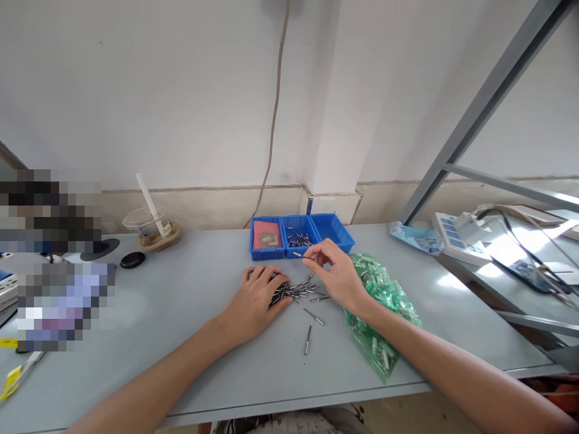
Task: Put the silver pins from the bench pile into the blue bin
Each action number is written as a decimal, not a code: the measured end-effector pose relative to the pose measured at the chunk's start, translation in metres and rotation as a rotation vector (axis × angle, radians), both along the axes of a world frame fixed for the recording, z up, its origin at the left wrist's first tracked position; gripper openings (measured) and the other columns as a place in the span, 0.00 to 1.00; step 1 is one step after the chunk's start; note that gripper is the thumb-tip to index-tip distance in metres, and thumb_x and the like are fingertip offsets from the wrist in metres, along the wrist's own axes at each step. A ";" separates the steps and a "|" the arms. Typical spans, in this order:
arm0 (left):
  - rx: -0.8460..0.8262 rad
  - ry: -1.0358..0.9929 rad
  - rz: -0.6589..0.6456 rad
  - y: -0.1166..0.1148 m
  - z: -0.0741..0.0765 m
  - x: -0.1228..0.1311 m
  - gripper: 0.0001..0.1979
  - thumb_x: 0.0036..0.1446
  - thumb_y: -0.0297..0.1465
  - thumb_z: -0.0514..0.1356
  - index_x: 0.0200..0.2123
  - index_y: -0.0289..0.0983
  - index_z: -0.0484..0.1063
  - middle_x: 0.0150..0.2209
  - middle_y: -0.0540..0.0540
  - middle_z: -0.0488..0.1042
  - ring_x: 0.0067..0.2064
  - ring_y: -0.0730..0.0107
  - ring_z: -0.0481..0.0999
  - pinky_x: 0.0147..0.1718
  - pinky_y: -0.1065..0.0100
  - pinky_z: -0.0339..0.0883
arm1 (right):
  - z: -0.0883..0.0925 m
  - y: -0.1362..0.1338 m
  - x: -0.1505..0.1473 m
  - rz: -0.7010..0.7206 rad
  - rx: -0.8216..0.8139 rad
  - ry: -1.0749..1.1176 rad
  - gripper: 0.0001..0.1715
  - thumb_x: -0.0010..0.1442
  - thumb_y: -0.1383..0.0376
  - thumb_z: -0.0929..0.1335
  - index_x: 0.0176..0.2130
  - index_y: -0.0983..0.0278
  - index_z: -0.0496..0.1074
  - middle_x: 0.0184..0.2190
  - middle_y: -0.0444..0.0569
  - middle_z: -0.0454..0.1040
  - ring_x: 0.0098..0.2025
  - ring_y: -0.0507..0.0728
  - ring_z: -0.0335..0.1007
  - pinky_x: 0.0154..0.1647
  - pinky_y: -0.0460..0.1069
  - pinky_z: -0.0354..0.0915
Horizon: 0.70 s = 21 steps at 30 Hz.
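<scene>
A small heap of thin metal pins (292, 292) lies on the grey table. My left hand (256, 298) rests against the heap's left side, fingers apart and curved around it, thumb at the near edge. Above the heap's right side, my right hand (339, 274) pinches one slim metal pin (297, 255) between thumb and fingertips, its tip pointing left near the blue bins. Two loose pins, one slanted (314, 317) and one nearly lengthwise (308, 340), lie nearer the front edge. The middle blue bin (297, 218) holds several similar pins.
The left blue bin (251, 238) contains a red sheet and a small bag; the right blue bin (335, 226) shows its bare floor. A green plastic bag (384, 301) of parts lies beside my right forearm. Leftward are a lidded cup (147, 220) and a black oval object (132, 260).
</scene>
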<state>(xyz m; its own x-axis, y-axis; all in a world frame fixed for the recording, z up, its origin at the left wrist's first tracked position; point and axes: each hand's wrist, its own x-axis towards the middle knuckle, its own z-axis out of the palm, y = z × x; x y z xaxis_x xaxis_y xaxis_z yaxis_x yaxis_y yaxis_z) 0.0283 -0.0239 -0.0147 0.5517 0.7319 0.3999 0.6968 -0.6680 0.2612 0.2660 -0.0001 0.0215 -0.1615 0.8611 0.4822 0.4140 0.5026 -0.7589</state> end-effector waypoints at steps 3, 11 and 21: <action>0.008 0.007 0.012 -0.001 0.000 0.000 0.15 0.72 0.40 0.61 0.58 0.45 0.73 0.57 0.43 0.72 0.57 0.51 0.70 0.57 0.48 0.62 | -0.002 0.003 0.001 -0.014 0.009 -0.003 0.04 0.68 0.59 0.72 0.39 0.55 0.77 0.37 0.48 0.73 0.39 0.61 0.69 0.42 0.57 0.67; 0.033 0.027 0.034 -0.001 0.000 0.001 0.17 0.72 0.40 0.61 0.60 0.45 0.72 0.57 0.43 0.73 0.57 0.50 0.71 0.55 0.48 0.63 | -0.001 0.005 0.002 0.020 -0.092 0.081 0.04 0.67 0.59 0.72 0.40 0.56 0.76 0.38 0.47 0.75 0.40 0.60 0.69 0.43 0.56 0.66; 0.018 0.011 0.042 -0.001 -0.001 0.001 0.17 0.71 0.43 0.61 0.58 0.43 0.72 0.56 0.42 0.73 0.56 0.51 0.72 0.53 0.51 0.65 | 0.000 0.006 0.001 0.292 -0.586 0.569 0.16 0.67 0.51 0.74 0.40 0.61 0.77 0.34 0.44 0.69 0.32 0.52 0.60 0.33 0.48 0.60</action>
